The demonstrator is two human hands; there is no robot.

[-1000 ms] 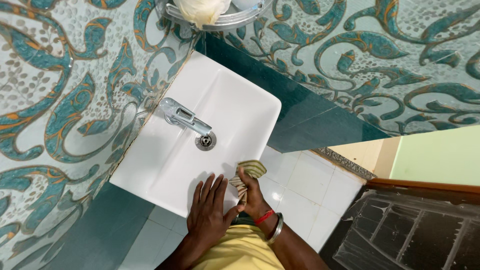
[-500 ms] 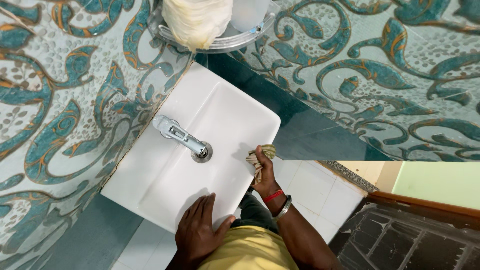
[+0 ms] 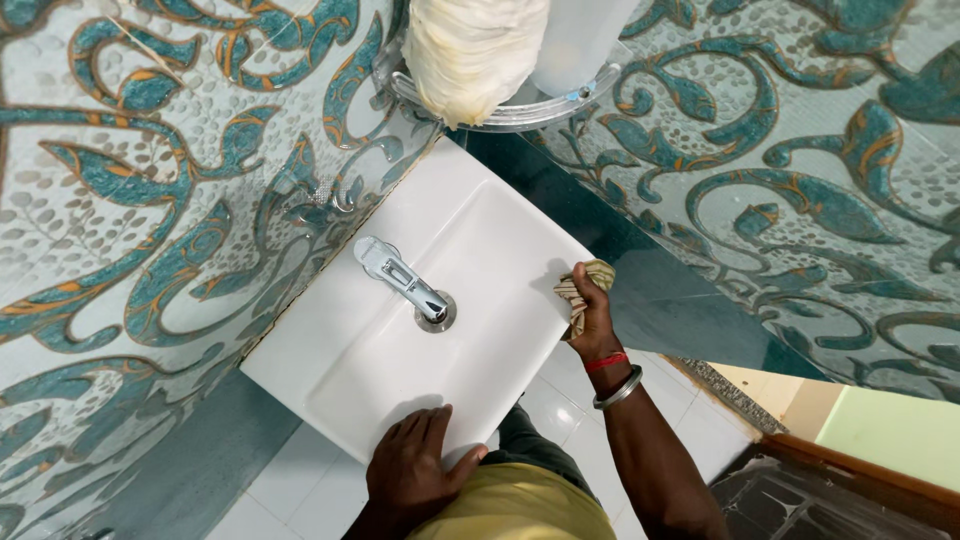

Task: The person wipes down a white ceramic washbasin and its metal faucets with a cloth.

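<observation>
Your right hand (image 3: 596, 318) is closed in a fist around a striped cloth (image 3: 578, 292), pressing it on the right rim of the white washbasin (image 3: 360, 370), near the far corner. Your left hand (image 3: 414, 470) lies flat, fingers together, on the near rim. Chrome tap (image 3: 400, 280) stands mid-basin over the drain (image 3: 437, 312). Red thread and metal bangle (image 3: 618, 388) on your right wrist. Corner shelf (image 3: 500, 112) above holds a cream bundle
</observation>
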